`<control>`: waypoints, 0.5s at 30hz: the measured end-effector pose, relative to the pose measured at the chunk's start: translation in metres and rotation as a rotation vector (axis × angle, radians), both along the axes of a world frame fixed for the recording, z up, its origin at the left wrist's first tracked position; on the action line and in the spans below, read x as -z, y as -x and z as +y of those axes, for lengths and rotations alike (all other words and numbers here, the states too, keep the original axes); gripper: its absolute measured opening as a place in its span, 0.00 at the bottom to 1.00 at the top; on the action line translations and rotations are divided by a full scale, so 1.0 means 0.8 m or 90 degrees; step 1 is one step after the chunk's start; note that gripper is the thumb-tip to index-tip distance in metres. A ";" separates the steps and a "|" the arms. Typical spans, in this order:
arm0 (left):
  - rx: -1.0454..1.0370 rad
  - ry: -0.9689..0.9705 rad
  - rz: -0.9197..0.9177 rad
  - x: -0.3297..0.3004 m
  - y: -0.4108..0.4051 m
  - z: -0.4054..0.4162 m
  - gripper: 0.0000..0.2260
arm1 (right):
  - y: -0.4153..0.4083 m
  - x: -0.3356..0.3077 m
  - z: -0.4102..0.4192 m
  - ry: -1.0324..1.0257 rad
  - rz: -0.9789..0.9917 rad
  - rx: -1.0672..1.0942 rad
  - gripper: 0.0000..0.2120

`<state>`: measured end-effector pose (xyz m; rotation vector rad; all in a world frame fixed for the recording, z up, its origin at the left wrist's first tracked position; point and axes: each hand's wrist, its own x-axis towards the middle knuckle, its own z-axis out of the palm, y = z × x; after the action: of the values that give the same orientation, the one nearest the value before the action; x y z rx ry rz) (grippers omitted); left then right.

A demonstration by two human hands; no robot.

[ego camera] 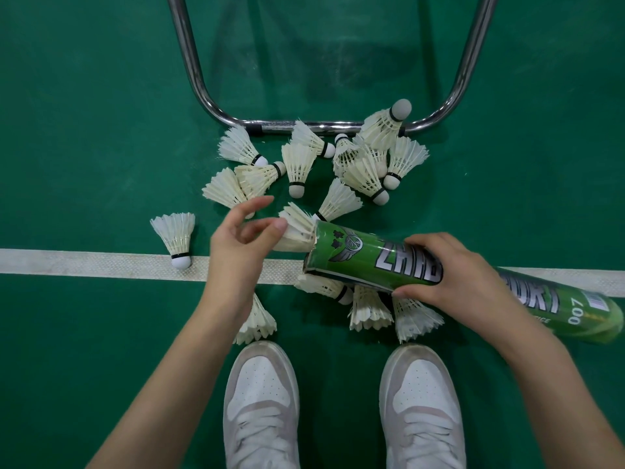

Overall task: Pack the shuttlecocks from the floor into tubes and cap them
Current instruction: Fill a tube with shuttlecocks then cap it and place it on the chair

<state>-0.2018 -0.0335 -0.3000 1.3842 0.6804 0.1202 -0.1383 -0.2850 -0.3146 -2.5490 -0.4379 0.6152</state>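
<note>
Green glossy cardboard forms the tube [389,262], a long cylinder printed with white block lettering and a winged emblem. Its long axis runs from centre frame down toward the lower right, the open mouth pointing left with a ragged, torn rim. The right hand [446,269] grasps the tube around its middle, fingers curled over the top and thumb beneath. A feathered shuttlecock [296,228] projects skirt-outward from the mouth, its white feathers splayed in a ribbed cone. The left hand [236,242] sits just left of that skirt, fingers loosely bent and released, holding nothing; one fingertip lies close against the feathers, though contact cannot be confirmed.

Loose shuttlecocks [338,164] lie scattered across the upper centre of the frame, cork tips rounded and off-white with black bands; one single shuttlecock [176,238] stands at left, cork down on the white court line [84,264]. More lie beneath the tube. The floor [84,130] is matt green. A bent chrome tube frame [199,82] occupies the top centre. Two white shoes [262,401] occupy the lower centre.
</note>
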 end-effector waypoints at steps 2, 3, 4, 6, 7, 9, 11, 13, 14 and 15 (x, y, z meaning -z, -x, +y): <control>0.029 0.012 0.006 0.004 0.004 -0.011 0.14 | 0.001 -0.001 0.002 -0.003 0.000 -0.001 0.36; 0.051 0.015 0.008 0.006 0.006 -0.016 0.15 | 0.001 -0.001 0.004 -0.002 0.000 -0.003 0.36; 0.071 0.018 0.008 0.008 0.008 -0.020 0.16 | 0.001 -0.001 0.004 -0.001 0.000 -0.004 0.36; 0.098 0.032 0.003 0.009 0.011 -0.027 0.16 | 0.001 -0.001 0.005 0.001 0.000 -0.007 0.36; 0.108 0.040 -0.003 0.010 0.013 -0.028 0.16 | 0.001 -0.002 0.005 0.001 0.000 -0.005 0.36; 0.124 0.049 -0.016 0.009 0.014 -0.030 0.16 | 0.001 -0.003 0.005 0.003 -0.001 -0.001 0.36; 0.133 0.049 -0.023 0.007 0.015 -0.032 0.17 | 0.001 -0.004 0.004 0.004 -0.002 -0.001 0.36; 0.142 0.043 -0.025 0.006 0.015 -0.033 0.18 | 0.001 -0.005 0.003 0.005 -0.003 0.001 0.36; 0.147 0.043 -0.025 0.007 0.015 -0.033 0.19 | 0.001 -0.005 0.003 0.005 -0.004 0.002 0.36; 0.153 0.043 -0.026 0.007 0.015 -0.033 0.20 | 0.001 -0.006 0.003 0.004 -0.005 0.002 0.35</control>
<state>-0.2140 -0.0598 -0.3053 1.3844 0.4759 -0.0637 -0.1392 -0.2828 -0.3100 -2.5579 -0.4346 0.6065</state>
